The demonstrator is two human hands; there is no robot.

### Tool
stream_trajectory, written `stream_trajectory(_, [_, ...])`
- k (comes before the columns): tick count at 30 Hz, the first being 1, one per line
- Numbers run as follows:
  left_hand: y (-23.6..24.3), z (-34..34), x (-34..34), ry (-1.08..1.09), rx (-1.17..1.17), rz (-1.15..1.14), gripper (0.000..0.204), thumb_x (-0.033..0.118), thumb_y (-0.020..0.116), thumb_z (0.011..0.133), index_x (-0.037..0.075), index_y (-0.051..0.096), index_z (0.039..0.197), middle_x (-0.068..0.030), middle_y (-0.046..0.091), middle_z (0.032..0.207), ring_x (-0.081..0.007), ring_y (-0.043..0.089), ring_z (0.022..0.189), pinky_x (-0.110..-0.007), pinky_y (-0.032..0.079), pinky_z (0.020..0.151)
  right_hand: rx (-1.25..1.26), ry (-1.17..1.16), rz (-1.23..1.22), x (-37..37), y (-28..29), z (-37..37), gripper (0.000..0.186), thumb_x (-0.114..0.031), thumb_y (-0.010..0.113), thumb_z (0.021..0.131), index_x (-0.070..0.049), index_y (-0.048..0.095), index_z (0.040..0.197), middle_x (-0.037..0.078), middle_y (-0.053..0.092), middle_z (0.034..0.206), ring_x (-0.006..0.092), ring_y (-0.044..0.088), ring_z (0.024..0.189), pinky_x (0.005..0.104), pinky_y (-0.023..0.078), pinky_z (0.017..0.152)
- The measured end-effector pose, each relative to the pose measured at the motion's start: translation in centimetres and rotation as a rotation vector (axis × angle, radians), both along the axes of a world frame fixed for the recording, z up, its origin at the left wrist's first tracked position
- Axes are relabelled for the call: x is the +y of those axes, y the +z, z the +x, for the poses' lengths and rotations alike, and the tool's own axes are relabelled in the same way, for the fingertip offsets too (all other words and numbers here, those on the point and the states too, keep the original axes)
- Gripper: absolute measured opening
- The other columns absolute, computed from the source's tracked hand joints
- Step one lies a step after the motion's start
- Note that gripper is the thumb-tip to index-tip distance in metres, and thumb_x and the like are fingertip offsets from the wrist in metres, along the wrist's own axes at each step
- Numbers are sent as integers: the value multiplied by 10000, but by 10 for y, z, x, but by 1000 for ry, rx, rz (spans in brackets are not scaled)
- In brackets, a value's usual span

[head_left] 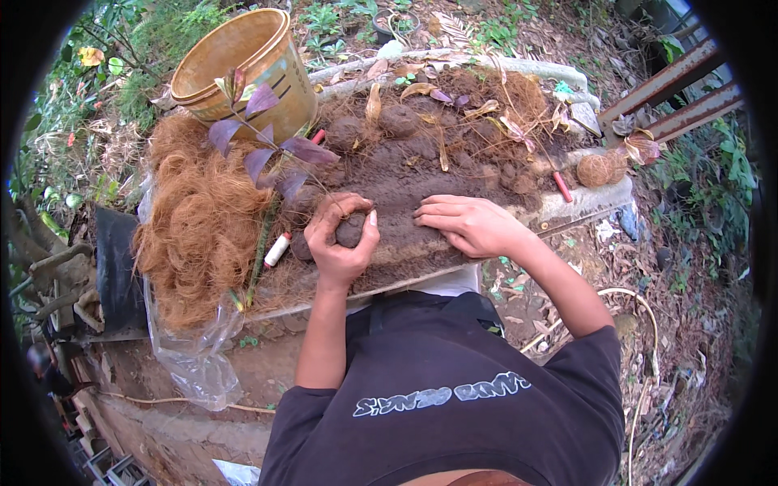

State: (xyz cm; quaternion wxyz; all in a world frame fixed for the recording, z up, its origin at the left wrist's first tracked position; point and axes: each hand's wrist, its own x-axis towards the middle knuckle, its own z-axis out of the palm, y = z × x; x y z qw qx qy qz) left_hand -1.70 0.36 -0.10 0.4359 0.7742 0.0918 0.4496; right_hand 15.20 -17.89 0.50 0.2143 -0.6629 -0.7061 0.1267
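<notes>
My left hand (339,253) curls around a dark lump of mud (350,231), with the thumb and fingers closed on it. Flat on the wet brown mud (399,186) lies my right hand (474,223), fingers stretched out and pointing left; part of its underside is hidden. Just left of my left hand, a spool of white thread (277,249) rests at the border of the mud and a heap of orange-brown coconut fibre (203,219). A cutting with purple leaves (308,151) stretches over that heap, its green stem running down toward the front edge.
A dirty yellow bucket (296,89) stands at the back left. Red-handled tools (562,187) and a fibre-wrapped ball (596,170) lie at the right. Clear plastic sheeting (198,364) hangs off the front left. Rusty metal bars (689,113) jut in from the right.
</notes>
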Motion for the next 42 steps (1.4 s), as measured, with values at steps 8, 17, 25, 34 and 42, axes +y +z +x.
stream_trajectory(8, [-1,0,4,-136,-78,-210,115,12,655,774,-12,621,881,-130,647,865,-243,651,799,-355,532,710,136,-235,56,-17,-8,4,283,-50,667,773,-65,706,1053,98,681,1141,277,642,1072,369,534,914])
stream_trajectory(17, [28,12,-18,-724,-267,-1168,391,67,585,864,40,418,1217,-164,572,1042,-298,633,978,-449,558,848,629,-559,159,-5,5,-5,229,-78,666,858,-36,705,1080,93,700,1097,214,652,1038,340,521,909])
stream_trajectory(25, [-3,28,-34,-471,-129,-1177,490,81,688,831,36,485,1274,-171,558,1254,-254,620,1057,-423,553,893,1939,-729,406,7,17,-26,289,-80,585,953,23,576,1223,50,640,1078,158,626,980,358,540,930])
stream_trajectory(34, [-1,43,-54,-446,-293,-1282,297,159,572,888,82,517,1170,-113,529,1242,-286,468,1292,-513,433,1033,1860,-702,527,12,22,-42,355,-51,584,936,42,522,1272,80,584,1199,158,565,1130,332,499,971])
stream_trajectory(42, [5,41,-51,-637,-257,-1220,591,137,520,808,-4,435,1376,-200,449,1430,-306,416,1353,-426,359,1113,1332,-632,395,18,15,-65,406,-176,525,991,52,519,1327,129,560,1331,177,505,1242,333,388,1060])
